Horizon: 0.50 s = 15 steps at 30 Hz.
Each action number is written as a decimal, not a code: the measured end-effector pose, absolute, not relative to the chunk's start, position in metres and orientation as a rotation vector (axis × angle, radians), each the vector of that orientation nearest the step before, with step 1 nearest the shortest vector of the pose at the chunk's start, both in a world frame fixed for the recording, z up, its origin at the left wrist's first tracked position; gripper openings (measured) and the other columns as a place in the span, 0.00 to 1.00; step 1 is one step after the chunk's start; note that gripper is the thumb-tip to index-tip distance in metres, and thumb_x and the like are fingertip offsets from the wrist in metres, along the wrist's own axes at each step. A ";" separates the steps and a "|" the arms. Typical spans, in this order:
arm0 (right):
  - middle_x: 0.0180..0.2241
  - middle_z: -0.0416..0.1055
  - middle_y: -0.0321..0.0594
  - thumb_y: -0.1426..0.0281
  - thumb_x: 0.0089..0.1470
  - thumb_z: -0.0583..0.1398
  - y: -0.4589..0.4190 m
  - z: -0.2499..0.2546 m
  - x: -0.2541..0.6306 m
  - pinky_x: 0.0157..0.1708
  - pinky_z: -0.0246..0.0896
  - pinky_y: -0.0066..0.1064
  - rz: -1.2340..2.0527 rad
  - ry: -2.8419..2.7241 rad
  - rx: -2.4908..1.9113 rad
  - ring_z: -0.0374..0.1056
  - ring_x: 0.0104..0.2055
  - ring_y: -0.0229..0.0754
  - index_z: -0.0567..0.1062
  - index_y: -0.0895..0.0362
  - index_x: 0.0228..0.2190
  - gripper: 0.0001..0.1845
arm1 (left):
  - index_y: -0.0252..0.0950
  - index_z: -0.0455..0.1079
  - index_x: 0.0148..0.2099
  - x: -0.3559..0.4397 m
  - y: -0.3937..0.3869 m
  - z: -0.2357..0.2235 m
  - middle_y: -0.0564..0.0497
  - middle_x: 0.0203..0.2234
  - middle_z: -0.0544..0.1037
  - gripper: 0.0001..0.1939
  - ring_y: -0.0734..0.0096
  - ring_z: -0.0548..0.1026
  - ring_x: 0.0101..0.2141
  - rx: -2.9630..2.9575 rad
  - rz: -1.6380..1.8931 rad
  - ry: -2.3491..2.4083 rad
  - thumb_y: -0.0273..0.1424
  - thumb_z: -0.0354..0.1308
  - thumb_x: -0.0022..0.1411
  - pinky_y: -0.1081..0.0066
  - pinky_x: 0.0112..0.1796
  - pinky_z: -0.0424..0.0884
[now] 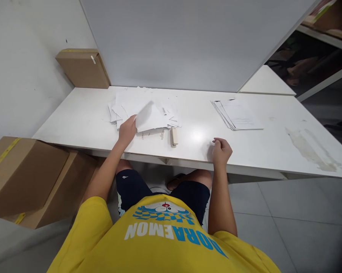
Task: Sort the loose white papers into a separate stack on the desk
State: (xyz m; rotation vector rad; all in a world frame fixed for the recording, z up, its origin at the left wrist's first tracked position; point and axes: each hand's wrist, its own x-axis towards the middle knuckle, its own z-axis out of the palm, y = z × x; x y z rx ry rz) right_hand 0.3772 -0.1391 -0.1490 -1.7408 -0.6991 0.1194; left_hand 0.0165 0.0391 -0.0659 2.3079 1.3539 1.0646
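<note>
My left hand [127, 130] grips a white sheet of paper [147, 115] that is lifted and blurred above a loose pile of white papers [125, 104] on the white table [82, 117]. A small beige stapler [174, 135] lies just right of that pile, near the table's front edge. My right hand [221, 150] rests at the front edge with its fingers curled; it holds nothing that I can make out. A neater stack of printed sheets [237, 115] lies farther right.
A brown cardboard box [82, 68] leans against the wall at the back left. Larger cardboard boxes [25, 174] stand on the floor to my left. A grey partition [182, 41] backs the table. A stain [309, 149] marks the table's right side.
</note>
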 end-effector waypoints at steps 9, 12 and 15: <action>0.43 0.77 0.45 0.50 0.53 0.61 -0.155 -0.089 0.258 0.41 0.68 0.39 0.908 -0.836 -1.070 0.72 0.40 0.45 0.75 0.52 0.46 0.25 | 0.39 0.72 0.48 0.046 -0.033 -0.042 0.46 0.43 0.80 0.23 0.63 0.78 0.44 0.866 1.573 0.858 0.45 0.67 0.54 0.69 0.39 0.77; 0.53 0.72 0.45 0.46 0.47 0.65 -0.157 -0.073 0.204 0.48 0.68 0.42 1.295 -0.905 -0.758 0.71 0.50 0.48 0.73 0.48 0.50 0.32 | 0.37 0.73 0.46 0.056 -0.051 -0.051 0.45 0.41 0.81 0.24 0.61 0.79 0.41 0.817 1.406 0.871 0.45 0.69 0.50 0.66 0.39 0.78; 0.47 0.76 0.43 0.50 0.48 0.66 -0.149 -0.072 0.180 0.45 0.70 0.39 1.256 -0.714 -0.755 0.72 0.47 0.47 0.76 0.51 0.41 0.23 | 0.34 0.74 0.45 0.053 -0.057 -0.065 0.44 0.38 0.82 0.26 0.58 0.80 0.40 0.950 1.241 0.931 0.47 0.68 0.51 0.61 0.41 0.78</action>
